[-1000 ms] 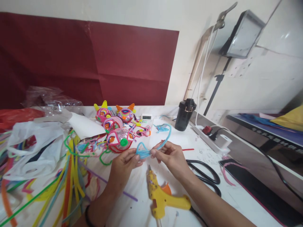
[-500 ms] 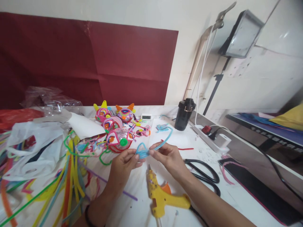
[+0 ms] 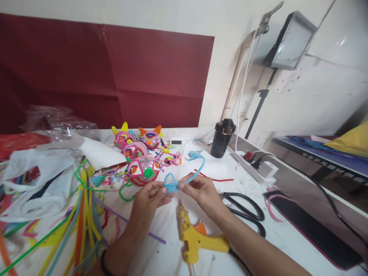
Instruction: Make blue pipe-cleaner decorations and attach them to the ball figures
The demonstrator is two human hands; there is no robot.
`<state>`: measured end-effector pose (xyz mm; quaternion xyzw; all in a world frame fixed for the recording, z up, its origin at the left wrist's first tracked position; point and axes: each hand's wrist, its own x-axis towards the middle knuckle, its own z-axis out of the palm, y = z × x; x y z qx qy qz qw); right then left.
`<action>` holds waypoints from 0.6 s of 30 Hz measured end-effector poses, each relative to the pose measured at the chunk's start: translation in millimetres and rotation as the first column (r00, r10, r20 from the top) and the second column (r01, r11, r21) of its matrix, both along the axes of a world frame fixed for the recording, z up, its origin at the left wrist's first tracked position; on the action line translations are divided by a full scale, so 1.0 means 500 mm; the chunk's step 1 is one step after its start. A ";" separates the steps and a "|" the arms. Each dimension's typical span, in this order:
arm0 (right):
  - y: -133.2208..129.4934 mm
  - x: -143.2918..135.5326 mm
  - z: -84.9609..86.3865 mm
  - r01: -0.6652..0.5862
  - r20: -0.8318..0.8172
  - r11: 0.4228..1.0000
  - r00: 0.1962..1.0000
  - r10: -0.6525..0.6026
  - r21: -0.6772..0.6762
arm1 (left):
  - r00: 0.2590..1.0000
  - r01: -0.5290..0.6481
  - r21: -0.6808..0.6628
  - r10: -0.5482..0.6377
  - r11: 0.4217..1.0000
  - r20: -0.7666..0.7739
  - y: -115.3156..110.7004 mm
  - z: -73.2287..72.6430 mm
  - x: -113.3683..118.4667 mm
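A light blue pipe cleaner (image 3: pixel 199 170) is bent into several loops, with its free end curving up to the right. My left hand (image 3: pixel 152 197) pinches the looped part from the left. From the right, my right hand (image 3: pixel 201 191) grips the same piece where the loops meet the free end. Both hands are close together above the table. Just below them lies a yellow glue gun (image 3: pixel 198 240), nozzle pointing away. Beyond the hands, a small blue shape (image 3: pixel 195 154) rests on white paper (image 3: pixel 212 166).
Colourful decorated masks (image 3: pixel 143 168) stand behind my left hand. Pipe cleaners (image 3: pixel 83 218) and a white plastic bag (image 3: pixel 40 184) crowd the left. At right are black-handled scissors (image 3: pixel 247 207), a black cup (image 3: pixel 222 138), a power strip (image 3: pixel 250 166) and a dark flat object (image 3: pixel 310 230).
The view has shifted slightly, moving the scene a little left. The free end of the blue pipe cleaner is bent slightly differently; both hands keep their hold.
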<state>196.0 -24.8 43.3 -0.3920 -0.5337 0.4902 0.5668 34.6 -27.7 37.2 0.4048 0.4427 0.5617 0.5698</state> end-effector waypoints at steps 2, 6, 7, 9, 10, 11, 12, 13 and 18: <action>0.001 0.000 -0.003 0.003 -0.008 1.000 1.000 -0.003 -0.004 | 1.000 -0.007 -0.007 0.007 1.000 0.009 0.000 0.001 0.001; 0.002 -0.001 -0.003 0.010 -0.034 1.000 0.999 -0.011 -0.020 | 1.000 -0.007 -0.027 0.008 1.000 0.014 -0.005 0.007 0.004; 0.002 -0.001 -0.002 0.012 -0.044 1.000 0.999 -0.013 -0.027 | 1.000 -0.012 -0.030 0.013 0.999 0.015 -0.006 0.009 0.005; 0.000 -0.002 0.002 0.008 -0.067 0.999 0.998 -0.011 -0.037 | 1.000 -0.022 -0.031 0.022 0.999 0.019 -0.009 0.012 0.007; -0.001 -0.002 0.004 0.002 -0.082 0.999 0.997 -0.006 -0.039 | 1.000 -0.021 -0.032 0.022 0.999 0.018 -0.010 0.013 0.007; -0.002 -0.003 0.006 -0.005 -0.099 0.999 0.995 0.001 -0.042 | 1.000 -0.018 -0.035 0.018 0.999 0.016 -0.010 0.013 0.008; -0.004 -0.003 0.008 -0.011 -0.116 0.999 0.993 0.006 -0.046 | 1.000 -0.013 -0.040 0.014 0.999 0.016 -0.010 0.014 0.008; -0.005 -0.004 0.010 -0.016 -0.132 0.999 0.991 0.009 -0.051 | 1.000 -0.009 -0.047 0.010 0.999 0.016 -0.010 0.014 0.008; -0.006 -0.006 0.015 -0.027 -0.174 0.997 0.985 0.015 -0.066 | 1.000 -0.006 -0.061 0.007 0.998 0.018 -0.009 0.015 0.006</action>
